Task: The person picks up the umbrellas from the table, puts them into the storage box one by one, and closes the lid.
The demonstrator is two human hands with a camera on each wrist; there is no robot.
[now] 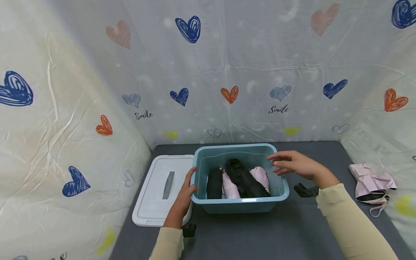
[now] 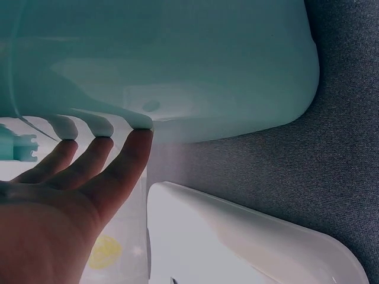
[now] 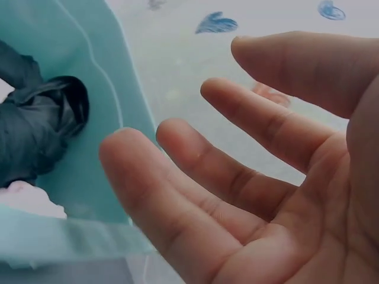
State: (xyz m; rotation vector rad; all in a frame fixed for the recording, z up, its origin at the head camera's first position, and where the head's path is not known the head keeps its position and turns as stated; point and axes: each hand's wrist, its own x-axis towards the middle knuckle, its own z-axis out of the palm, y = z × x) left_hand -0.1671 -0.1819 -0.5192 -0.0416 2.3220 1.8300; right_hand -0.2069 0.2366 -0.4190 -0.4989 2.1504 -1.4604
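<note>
A blue-green plastic bin (image 1: 240,206) stands on the grey table. Inside it lie a black rolled bundle (image 1: 215,184), a pink roll (image 1: 230,186), a larger black folded bundle (image 1: 248,180) and another pink piece (image 1: 260,177). At the bin's left side is my left hand (image 1: 183,195); in the left wrist view its nearly straight fingertips (image 2: 140,139) touch the outer wall. My right hand (image 1: 294,166) hovers by the right rim, fingers spread and loosely bent, holding nothing. The right wrist view shows a bare palm beside the bin wall (image 3: 112,177).
The white lid (image 1: 149,202) with a grey handle (image 1: 168,185) lies flat left of the bin. A crumpled pink fabric item (image 1: 372,182) with a dark inside and a cord loop rests at the table's right edge. Heart-printed curtains (image 1: 208,72) surround the table.
</note>
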